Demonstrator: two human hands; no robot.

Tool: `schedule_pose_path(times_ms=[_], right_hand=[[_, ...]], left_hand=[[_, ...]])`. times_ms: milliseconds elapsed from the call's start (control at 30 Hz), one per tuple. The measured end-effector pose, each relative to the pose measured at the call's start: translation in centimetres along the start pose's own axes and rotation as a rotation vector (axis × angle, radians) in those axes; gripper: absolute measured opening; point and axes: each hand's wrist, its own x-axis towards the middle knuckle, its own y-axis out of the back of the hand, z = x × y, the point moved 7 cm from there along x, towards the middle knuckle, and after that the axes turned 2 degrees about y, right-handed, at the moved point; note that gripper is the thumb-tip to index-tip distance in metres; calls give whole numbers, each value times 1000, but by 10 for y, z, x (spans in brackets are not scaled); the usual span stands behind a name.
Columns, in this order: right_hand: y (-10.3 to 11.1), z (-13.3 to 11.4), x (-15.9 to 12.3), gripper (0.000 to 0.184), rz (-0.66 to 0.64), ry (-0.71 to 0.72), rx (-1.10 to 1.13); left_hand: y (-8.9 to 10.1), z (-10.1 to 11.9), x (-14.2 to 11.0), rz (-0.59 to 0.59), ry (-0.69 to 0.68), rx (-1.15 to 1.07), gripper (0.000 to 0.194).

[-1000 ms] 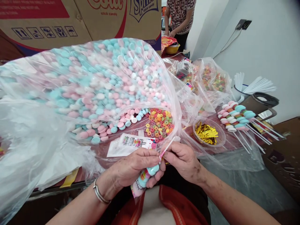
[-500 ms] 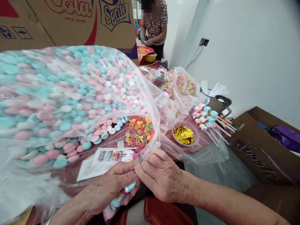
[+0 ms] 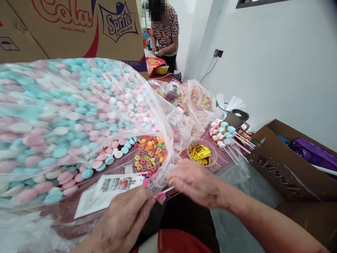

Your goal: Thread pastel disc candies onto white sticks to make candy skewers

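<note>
Right hand (image 3: 197, 183) shifted away, grip unclear, left hand (image 3: 125, 214) pinching candy wrapper (image 3: 159, 198)

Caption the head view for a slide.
Left hand grips a printed wrapper, right hand at the white stick jutting from it, loose candy rings and gold strips beyond.

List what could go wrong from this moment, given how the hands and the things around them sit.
The right hand is close to the open tub of gold strips, so a sweep might spill it. The left hand holds the pink wrapper around a white stick; a hard pull could tear it. The candy skewers lie near the table's edge and might get knocked off.
</note>
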Motion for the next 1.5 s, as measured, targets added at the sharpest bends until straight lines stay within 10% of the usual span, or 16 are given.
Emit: schedule_pose_path(times_ms=[100,300,567,867,1233,1500], right_hand=[[33,53,-20,31,189,-241,-285],[16,117,-45,18,-141,-402,-447],[-10,123,-44,17,-235,-391,-383],[13,142,-53,19,-33,-515,-205],[20,94,-37,15,343,-527,150],[-39,36,2,12,166,-471,612]], left_hand=[[10,-15,0,43,281,-156,28],[-12,-38,-16,-12,741,-614,41],[-29,-46,-15,-51,730,-677,41],[-31,-49,-17,-12,746,-718,40],[-41,-27,6,-17,617,-959,29],[-45,-20,28,125,585,-1030,25]])
